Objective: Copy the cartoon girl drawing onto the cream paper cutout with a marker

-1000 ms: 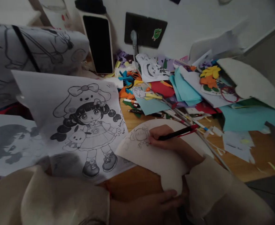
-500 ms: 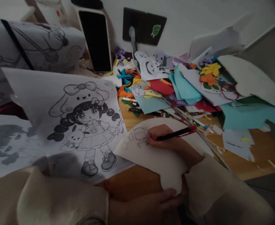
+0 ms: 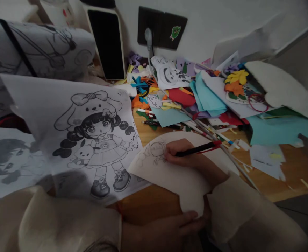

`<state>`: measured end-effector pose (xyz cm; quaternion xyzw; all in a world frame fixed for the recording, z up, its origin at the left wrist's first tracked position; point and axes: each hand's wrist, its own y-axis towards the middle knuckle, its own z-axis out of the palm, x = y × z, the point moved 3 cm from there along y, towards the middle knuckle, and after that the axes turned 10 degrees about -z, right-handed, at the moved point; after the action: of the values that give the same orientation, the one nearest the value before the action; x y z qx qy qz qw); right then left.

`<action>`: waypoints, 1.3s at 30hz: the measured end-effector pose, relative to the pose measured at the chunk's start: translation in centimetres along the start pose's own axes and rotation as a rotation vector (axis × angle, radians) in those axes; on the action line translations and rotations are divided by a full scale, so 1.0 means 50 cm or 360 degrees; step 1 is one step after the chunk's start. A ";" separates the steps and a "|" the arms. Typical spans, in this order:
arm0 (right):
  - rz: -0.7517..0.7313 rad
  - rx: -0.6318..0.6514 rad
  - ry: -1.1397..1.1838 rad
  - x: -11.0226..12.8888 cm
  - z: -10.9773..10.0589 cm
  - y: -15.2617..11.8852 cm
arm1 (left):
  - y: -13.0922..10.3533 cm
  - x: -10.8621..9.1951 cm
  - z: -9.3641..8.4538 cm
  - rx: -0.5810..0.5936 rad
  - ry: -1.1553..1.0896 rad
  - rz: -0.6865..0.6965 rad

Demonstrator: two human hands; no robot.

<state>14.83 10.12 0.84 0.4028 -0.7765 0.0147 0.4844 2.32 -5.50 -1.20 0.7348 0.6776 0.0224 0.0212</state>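
Observation:
In the middle of the head view a pale fan-shaped sheet [image 3: 201,171] with a short handle lies over the wooden table. My right hand [image 3: 180,152] rests on it, closed around a black pen with a red end [image 3: 198,149]. Its tip is hidden by the fingers, beside a small pencil sketch [image 3: 154,152] of a figure. My left hand [image 3: 169,229] grips the fan's handle at the bottom, thumb on top, other fingers partly hidden. To the left lies a large paper [image 3: 96,140] with a drawn girl in a dog-eared hat.
A phone [image 3: 105,45] leans upright by the wall below a dark socket [image 3: 161,28] with a plug. Coloured scraps, blue paper [image 3: 210,92], pens and a grey rod [image 3: 227,157] crowd the back. Another pale fan [image 3: 285,89] lies right. A drawn portrait [image 3: 9,161] lies at left.
Almost nothing differs. The view has shifted very slightly, and both hands keep their places on the fan and the pen.

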 end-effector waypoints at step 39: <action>0.0528 -0.0511 0.0015 0.009 -0.021 0.005 | 0.013 -0.053 0.052 0.0303 0.0988 -0.0690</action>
<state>15.33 10.45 1.83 0.1873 -0.8222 -0.0277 0.5368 2.93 -8.21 -3.75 0.5315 0.7904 0.1758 -0.2487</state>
